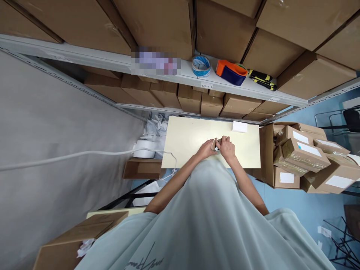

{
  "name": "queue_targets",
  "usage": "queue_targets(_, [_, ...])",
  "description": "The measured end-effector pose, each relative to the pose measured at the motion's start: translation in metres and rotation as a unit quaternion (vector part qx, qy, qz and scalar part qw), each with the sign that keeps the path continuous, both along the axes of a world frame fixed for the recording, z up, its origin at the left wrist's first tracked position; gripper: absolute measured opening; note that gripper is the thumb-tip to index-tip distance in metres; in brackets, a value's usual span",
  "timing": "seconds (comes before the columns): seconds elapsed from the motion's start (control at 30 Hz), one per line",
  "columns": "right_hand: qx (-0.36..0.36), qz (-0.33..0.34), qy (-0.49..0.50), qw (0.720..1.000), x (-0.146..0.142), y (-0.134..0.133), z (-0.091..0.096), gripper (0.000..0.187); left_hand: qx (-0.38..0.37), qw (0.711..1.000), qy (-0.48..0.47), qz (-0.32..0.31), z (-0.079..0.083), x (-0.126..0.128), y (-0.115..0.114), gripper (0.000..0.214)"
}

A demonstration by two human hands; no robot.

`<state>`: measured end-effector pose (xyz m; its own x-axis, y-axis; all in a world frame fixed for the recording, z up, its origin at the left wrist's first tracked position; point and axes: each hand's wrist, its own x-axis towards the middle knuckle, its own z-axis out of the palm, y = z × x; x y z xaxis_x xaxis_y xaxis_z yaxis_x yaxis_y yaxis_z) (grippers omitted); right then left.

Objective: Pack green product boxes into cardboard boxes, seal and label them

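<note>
Over the front part of the cream tabletop (pixel 194 138), both my hands are at a small brown cardboard box (pixel 214 145). My left hand (pixel 206 149) grips it from the left. My right hand (pixel 227 148) closes on its right side, thumb and fingers near the top. A thin, pale edge, perhaps a raised flap, shows between the hands, along with a small white patch. Most of the box is hidden by my fingers. Behind my right hand, a white box or block (pixel 239 127) lies near the table's back edge.
A shelf (pixel 185 69) packed with cartons rises behind the table, holding blue tape (pixel 201 66), an orange-and-blue tape dispenser (pixel 232 72) and black-yellow tools (pixel 263 80). Taped, labelled cartons (pixel 305 153) fill a large box at right. A white cable (pixel 92 153) crosses at left.
</note>
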<state>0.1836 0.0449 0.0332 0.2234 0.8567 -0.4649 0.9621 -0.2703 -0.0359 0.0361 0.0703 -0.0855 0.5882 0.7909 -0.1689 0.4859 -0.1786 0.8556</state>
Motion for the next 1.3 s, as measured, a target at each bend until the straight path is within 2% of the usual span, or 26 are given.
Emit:
queue_targets(0.13, [-0.037, 0.065, 0.101, 0.992, 0.019, -0.005, 0.013, 0.047, -0.01, 1.0, -0.013, 0.011, -0.003, -0.006, -0.003, 0.094])
queue_targets(0.2, [-0.046, 0.075, 0.126, 0.988, 0.025, -0.006, 0.016, 0.047, -0.004, 1.0, -0.019, 0.003, -0.003, -0.008, -0.004, 0.094])
queue_targets(0.43, [-0.085, 0.047, 0.084, 0.992, 0.015, 0.001, 0.021, 0.052, 0.029, 0.999, -0.01, -0.014, -0.005, -0.007, -0.012, 0.083])
queue_targets(0.57, [-0.104, 0.031, 0.05, 0.993, 0.009, 0.005, 0.021, 0.053, 0.036, 0.999, -0.002, -0.027, -0.01, -0.007, -0.015, 0.089])
queue_targets(0.67, [-0.105, 0.056, 0.014, 0.993, 0.0, 0.005, 0.018, 0.059, 0.042, 0.998, 0.0, -0.036, -0.011, -0.007, -0.016, 0.088])
queue_targets(0.83, [-0.073, 0.094, -0.011, 0.993, -0.014, -0.001, 0.015, 0.048, 0.043, 0.998, -0.008, -0.036, -0.008, -0.009, -0.017, 0.075])
queue_targets(1.07, [-0.02, 0.056, -0.027, 0.998, 0.006, -0.009, 0.039, 0.033, 0.012, 1.0, -0.007, -0.019, -0.005, -0.014, -0.021, 0.081])
queue_targets(1.2, [-0.025, 0.114, 0.01, 0.993, 0.015, -0.009, 0.048, 0.025, 0.004, 0.999, -0.024, -0.021, -0.004, -0.01, -0.023, 0.083])
queue_targets(1.3, [-0.042, 0.142, 0.046, 0.988, 0.014, -0.011, 0.043, 0.026, 0.008, 0.999, -0.027, -0.032, -0.002, -0.004, -0.024, 0.079])
